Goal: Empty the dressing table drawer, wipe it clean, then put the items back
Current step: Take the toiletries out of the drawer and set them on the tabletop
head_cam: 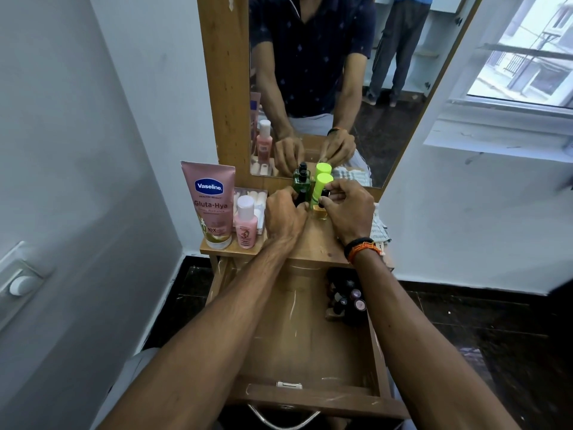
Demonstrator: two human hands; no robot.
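right hand pinching a small dark-capped bottle at the back edge of the dressing table top, beside the lime-capped bottle and green bottle. left hand curled round another small dark item, hard to make out. vaseline tube and pink bottle standing at the left edge. drawer pulled open below, mostly emptied; nail polish bottles clustered at its back right corner. emptying likely near done; wiping and refilling not yet begun.
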